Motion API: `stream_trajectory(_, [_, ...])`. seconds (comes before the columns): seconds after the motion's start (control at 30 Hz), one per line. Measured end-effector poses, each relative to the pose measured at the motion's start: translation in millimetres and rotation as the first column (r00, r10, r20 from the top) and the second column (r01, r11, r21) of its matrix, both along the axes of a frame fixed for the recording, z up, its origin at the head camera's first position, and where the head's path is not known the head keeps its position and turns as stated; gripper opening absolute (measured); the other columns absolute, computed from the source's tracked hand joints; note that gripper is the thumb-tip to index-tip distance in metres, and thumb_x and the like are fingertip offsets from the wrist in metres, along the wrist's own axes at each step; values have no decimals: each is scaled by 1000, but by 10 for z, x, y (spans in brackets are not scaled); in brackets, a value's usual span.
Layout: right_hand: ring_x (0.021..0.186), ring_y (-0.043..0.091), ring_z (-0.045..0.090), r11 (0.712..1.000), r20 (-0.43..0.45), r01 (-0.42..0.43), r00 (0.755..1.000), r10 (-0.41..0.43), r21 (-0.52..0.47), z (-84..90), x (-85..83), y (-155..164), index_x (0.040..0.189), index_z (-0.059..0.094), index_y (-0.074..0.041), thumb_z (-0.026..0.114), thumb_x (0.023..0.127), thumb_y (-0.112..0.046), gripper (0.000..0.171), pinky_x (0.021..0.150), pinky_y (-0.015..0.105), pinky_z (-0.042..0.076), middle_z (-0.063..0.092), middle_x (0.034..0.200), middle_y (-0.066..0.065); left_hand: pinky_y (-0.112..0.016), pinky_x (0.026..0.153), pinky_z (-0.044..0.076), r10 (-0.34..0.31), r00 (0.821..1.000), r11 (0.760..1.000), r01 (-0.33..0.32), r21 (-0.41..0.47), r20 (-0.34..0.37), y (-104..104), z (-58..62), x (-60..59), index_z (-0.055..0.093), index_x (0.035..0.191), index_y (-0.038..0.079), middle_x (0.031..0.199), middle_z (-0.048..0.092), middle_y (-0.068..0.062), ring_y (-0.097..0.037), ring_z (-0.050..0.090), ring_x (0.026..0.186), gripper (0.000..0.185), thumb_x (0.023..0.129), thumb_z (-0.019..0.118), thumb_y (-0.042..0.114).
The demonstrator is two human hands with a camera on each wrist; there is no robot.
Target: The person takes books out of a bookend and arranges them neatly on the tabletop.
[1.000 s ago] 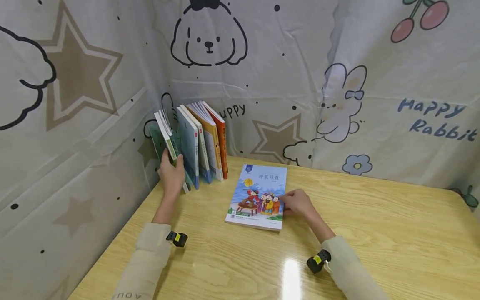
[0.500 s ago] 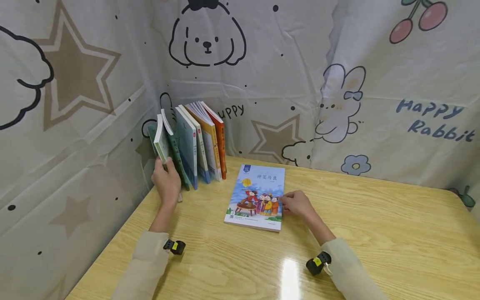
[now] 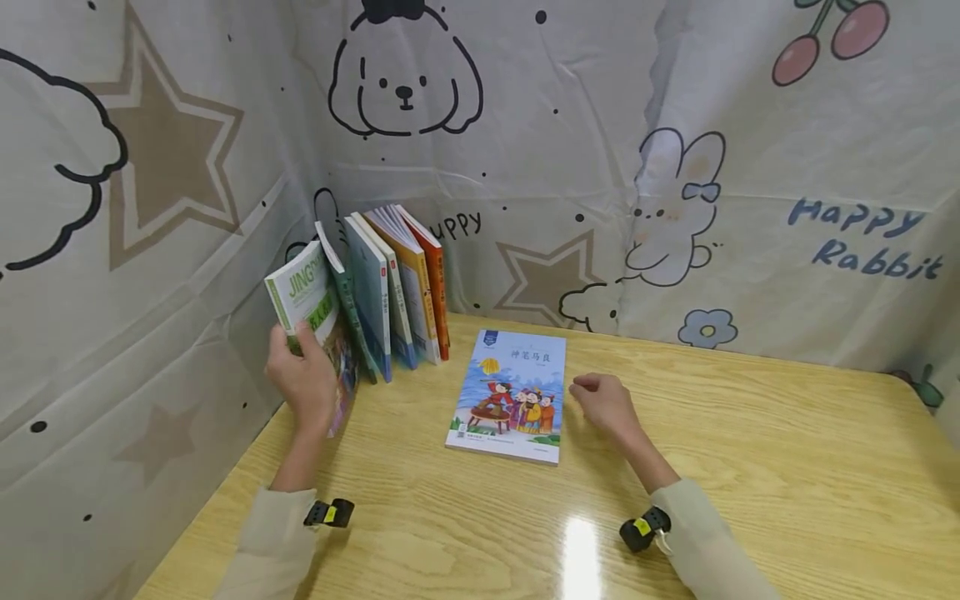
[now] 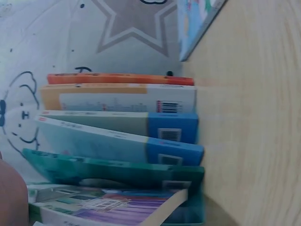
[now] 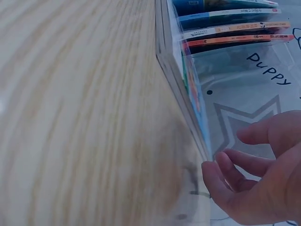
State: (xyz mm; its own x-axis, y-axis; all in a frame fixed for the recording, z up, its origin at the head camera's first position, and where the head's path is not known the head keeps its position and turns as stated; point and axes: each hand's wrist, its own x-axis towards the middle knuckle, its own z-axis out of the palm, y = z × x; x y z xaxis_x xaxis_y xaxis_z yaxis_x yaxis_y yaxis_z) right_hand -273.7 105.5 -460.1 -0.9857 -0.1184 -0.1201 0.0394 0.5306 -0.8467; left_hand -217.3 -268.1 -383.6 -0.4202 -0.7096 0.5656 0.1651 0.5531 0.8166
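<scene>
I am seated at a pale wooden table [image 3: 735, 467] set in a corner hung with a cartoon-printed cloth [image 3: 600, 167]. My left hand [image 3: 303, 382] grips a green-and-white paperback [image 3: 309, 293], fingers and thumb curled round its lower edge; the book is tilted away from the row of upright books [image 3: 393, 287] that leans in the corner, its cover turned toward me and its bottom edge off the table. My right hand [image 3: 603, 402] rests on the table just beside the right edge of a picture book [image 3: 510, 396] that lies flat, cover up; its fingers are loosely curled and hold nothing. In the right wrist view those fingers [image 5: 244, 165] are near the book's edge, but I cannot tell whether they touch it. I judge the step in hand is drawing the paperback out of the row. The next move, as I judge it, calls for a steady lift clear of the leaning neighbours, so they do not topple.
</scene>
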Motion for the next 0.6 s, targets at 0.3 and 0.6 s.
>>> stream_trajectory(0.3, [113, 36, 61, 999, -120, -28, 992, 30, 19, 52, 58, 34, 127, 64, 5, 58, 101, -15, 34, 93, 48, 50, 66, 121, 21, -18, 54, 35, 16, 994, 999, -19, -28, -111, 86, 267, 243, 69, 114, -3, 105, 74, -9, -5, 56, 69, 32, 103, 55, 23])
stream_trajectory(0.6, [113, 34, 62, 988, -209, -135, 971, 116, -77, 98, 149, 19, 129, 64, 3, 60, 102, -21, 36, 94, 48, 51, 67, 121, 18, -15, 50, 35, -55, 987, 998, 49, -41, -149, 223, 421, 425, 70, 106, -7, 93, 73, -15, -3, 52, 62, 27, 101, 59, 18])
